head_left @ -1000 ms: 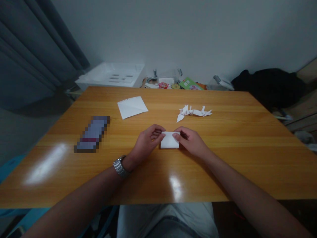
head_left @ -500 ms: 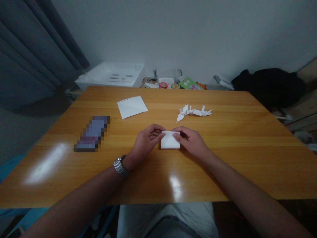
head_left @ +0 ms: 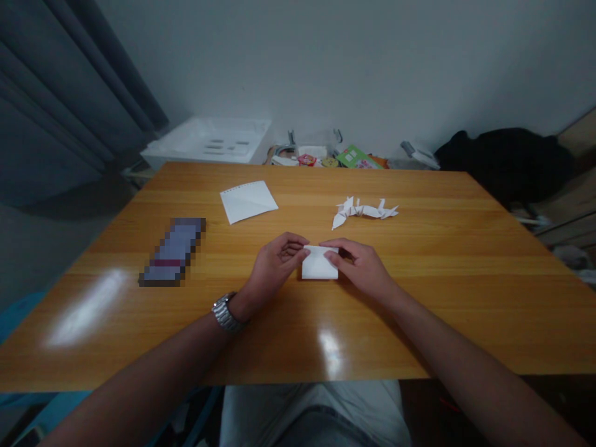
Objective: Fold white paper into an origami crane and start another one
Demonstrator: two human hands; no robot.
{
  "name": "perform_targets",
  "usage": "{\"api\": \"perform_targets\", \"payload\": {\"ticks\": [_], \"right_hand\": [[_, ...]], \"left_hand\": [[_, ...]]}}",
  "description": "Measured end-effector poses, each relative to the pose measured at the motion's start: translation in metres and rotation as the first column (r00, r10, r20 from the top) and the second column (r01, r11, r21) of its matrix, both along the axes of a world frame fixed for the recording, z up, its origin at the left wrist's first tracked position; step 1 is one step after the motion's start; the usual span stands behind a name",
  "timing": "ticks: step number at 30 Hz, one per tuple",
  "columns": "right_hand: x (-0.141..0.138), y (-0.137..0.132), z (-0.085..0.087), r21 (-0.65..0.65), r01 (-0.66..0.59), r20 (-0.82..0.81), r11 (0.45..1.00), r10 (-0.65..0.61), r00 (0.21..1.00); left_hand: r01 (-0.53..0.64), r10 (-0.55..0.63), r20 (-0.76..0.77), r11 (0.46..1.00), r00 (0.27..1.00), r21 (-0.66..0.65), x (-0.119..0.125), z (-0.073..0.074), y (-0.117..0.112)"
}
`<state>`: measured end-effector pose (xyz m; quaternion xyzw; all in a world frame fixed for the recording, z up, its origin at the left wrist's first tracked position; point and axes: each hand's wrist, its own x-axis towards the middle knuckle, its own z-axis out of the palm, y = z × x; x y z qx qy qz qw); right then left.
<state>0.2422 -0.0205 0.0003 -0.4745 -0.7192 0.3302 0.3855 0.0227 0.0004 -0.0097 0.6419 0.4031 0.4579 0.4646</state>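
A small folded piece of white paper (head_left: 319, 266) is held up just above the wooden table (head_left: 261, 347), near its middle. My left hand (head_left: 279, 264) pinches its upper left corner, thumb in front and fingers curled behind. At the upper right corner my right hand (head_left: 361, 264) grips it the same way. The back of the paper and some fingertips are hidden. Beyond my right hand lies a folded white paper figure (head_left: 367, 211) with a long body and pointed ends. A sheet of white paper (head_left: 249, 202) with a perforated edge rests farther back on the left.
A pixelated phone-like object (head_left: 173, 251) lies on the left of the table. Behind the far edge stand a white plastic tray (head_left: 186, 146), a green packet (head_left: 357, 158) and several small items. A dark bundle (head_left: 503, 161) sits beyond the right corner.
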Motion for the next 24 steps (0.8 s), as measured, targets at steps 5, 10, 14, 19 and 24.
{"api": "perform_targets", "payload": {"ticks": [5, 10, 14, 19, 24], "right_hand": [[-0.0009, -0.0007, 0.0021, -0.017, -0.007, -0.014, 1.0, 0.007, 1.0], [-0.0015, -0.0008, 0.0026, -0.012, -0.022, -0.009, 1.0, 0.022, 1.0], [-0.0011, -0.0002, 0.0006, 0.001, -0.017, 0.015, 1.0, 0.017, 1.0], [-0.0009, -0.0007, 0.0004, 0.008, -0.01, 0.038, 1.0, 0.01, 0.999], [-0.0019, -0.0017, 0.0018, 0.015, -0.005, 0.042, 1.0, 0.005, 0.999]], "left_hand": [[-0.019, 0.019, -0.025, 1.0, 1.0, -0.01, 0.0003, 0.0033, -0.0026], [-0.028, 0.027, -0.044, 0.999, 0.999, -0.019, 0.0009, 0.0066, -0.0045], [-0.019, 0.018, -0.018, 0.999, 1.0, -0.034, 0.0011, 0.005, -0.0019], [-0.003, 0.005, 0.019, 0.995, 1.0, -0.098, 0.0002, 0.0017, 0.0013], [0.015, -0.005, 0.075, 0.991, 0.997, -0.133, 0.0002, -0.0001, 0.0013]]}}
